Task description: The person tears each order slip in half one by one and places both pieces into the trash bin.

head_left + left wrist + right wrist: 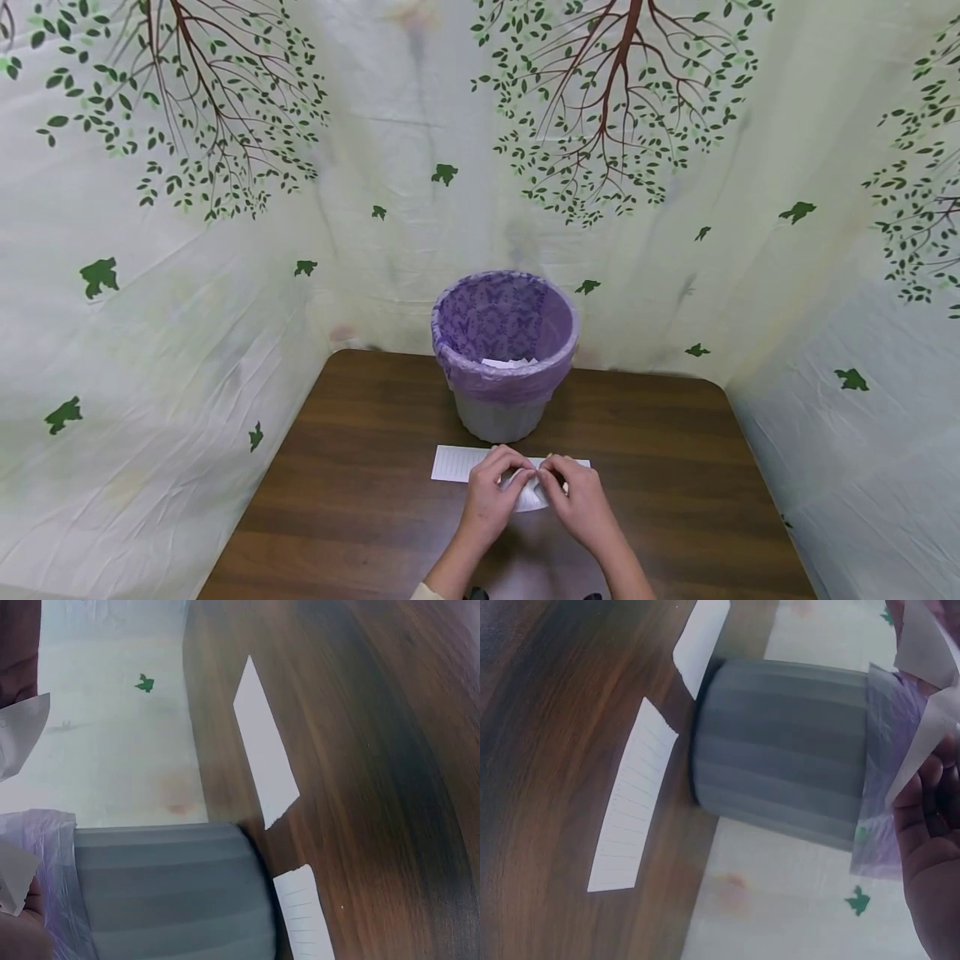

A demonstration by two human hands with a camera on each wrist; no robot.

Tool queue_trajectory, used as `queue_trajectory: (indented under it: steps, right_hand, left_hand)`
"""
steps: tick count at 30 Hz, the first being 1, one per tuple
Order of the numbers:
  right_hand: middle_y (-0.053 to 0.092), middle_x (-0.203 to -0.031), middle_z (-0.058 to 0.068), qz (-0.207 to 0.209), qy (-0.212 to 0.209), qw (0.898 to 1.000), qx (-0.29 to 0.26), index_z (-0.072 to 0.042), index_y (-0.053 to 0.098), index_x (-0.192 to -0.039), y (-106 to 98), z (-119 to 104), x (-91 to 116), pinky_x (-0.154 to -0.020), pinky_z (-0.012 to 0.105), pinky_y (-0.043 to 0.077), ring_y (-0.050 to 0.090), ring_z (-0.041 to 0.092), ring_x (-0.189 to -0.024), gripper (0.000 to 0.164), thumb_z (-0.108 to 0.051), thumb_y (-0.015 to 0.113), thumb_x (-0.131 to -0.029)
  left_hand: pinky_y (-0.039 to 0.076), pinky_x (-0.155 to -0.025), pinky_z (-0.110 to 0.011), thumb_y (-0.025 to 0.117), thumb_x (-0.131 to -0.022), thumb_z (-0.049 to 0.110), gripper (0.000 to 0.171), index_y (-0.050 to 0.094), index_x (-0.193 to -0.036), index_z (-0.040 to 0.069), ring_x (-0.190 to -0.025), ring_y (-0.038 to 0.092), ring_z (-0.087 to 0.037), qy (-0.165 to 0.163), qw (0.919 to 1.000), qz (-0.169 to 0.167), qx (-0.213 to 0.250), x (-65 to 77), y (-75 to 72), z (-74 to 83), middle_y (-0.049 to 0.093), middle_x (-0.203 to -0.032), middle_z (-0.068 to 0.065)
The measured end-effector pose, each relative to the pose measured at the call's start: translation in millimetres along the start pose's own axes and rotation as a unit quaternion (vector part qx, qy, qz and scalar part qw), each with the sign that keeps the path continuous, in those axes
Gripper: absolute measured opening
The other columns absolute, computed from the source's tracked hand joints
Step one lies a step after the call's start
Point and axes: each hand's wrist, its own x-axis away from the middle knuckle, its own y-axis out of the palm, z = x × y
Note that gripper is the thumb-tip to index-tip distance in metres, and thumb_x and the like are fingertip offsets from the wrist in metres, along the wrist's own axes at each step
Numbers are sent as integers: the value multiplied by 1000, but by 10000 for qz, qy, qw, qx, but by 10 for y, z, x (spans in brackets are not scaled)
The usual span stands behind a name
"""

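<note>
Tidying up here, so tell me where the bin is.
In the head view, the bin stands centrally near the far edge of the table, just beyond the ruled paper strip.

Looks like a small screened-off booth; cannot be told whether in a home, lab or office. Walled on three sides with wrinkled pale sheeting (390,275), printed with upside-down leafy trees (628,37) and green silhouettes (98,277). Furnished with a wood-grain table (360,467) close against the back sheeting, bearing a gray wastebasket (501,418) in a patterned purple liner (491,317).
</note>
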Motion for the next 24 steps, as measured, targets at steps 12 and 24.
queue_trajectory:
  steps: [12,24]
  right_hand:
    - [61,-72,-17,-287,804,9943,-640,-22,68,-83,-69,-19,-40,-64,22,50,58,-2,-71,20,-8,73,-98]
    - [65,-76,-18,-309,1043,9930,-457,-25,69,-85,-130,7,-48,-66,25,52,59,-3,-74,20,-10,75,-97]
  left_hand:
    - [56,-80,-29,81,-89,5,7,78,-90,11,-87,68,-17,-264,9986,33,448,-19,-25,86,74,-88,-1]
    - [54,-81,-21,82,-86,-4,18,77,-91,13,-86,68,-17,-129,9993,49,359,-42,-42,156,74,-88,-1]
